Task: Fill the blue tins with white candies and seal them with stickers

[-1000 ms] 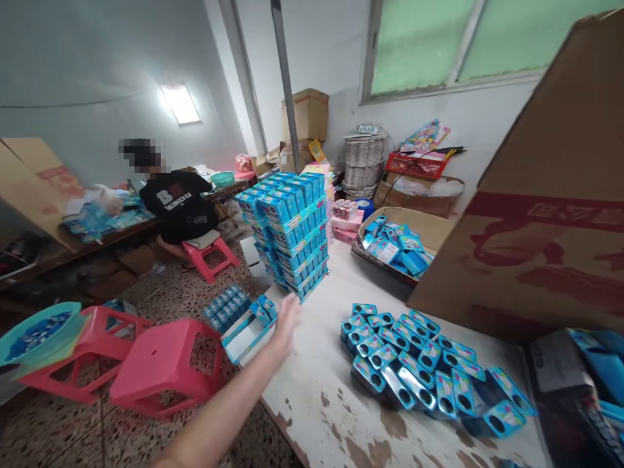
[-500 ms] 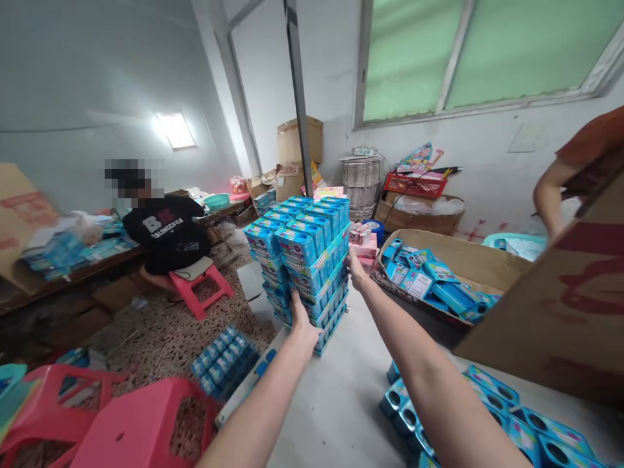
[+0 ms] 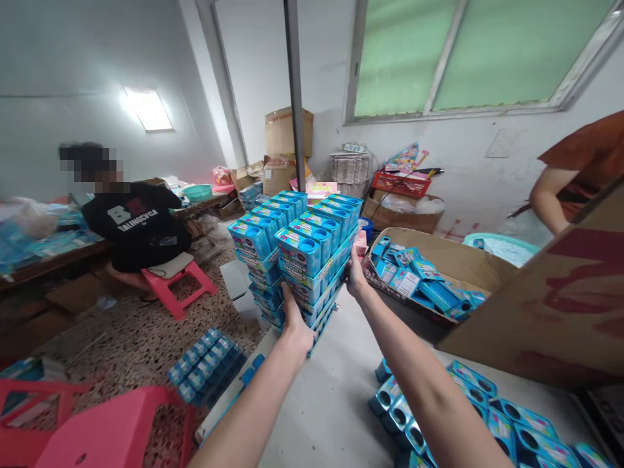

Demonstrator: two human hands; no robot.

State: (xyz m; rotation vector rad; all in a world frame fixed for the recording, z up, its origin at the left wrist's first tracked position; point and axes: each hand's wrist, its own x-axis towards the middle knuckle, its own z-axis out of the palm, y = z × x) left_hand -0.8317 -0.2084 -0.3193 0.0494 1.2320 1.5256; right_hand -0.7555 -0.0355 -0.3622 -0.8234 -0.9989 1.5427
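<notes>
A tall stack of small blue printed boxes with round openings on top (image 3: 302, 250) stands on the pale table (image 3: 336, 396), in two columns several layers high. A narrow gap runs between the columns. My left hand (image 3: 295, 325) grips the near side low down, its thumb up along the gap and its fingers partly hidden. My right hand (image 3: 355, 276) is closed against the right side, higher up. More of these blue boxes (image 3: 502, 416) lie with openings showing at the table's front right, partly behind my right forearm.
An open carton of blue boxes (image 3: 487, 260) sits right of the stack, with a cardboard flap (image 3: 550, 305) nearer me. Red stools (image 3: 112, 429) and a blue block of boxes (image 3: 207, 364) stand left. One person (image 3: 136, 221) sits at left; another person's arm (image 3: 548, 201) shows right.
The view has swung slightly right, so the room shifts left in it. Both hands keep their hold on the stack, and the gap between its columns looks wider at the top.
</notes>
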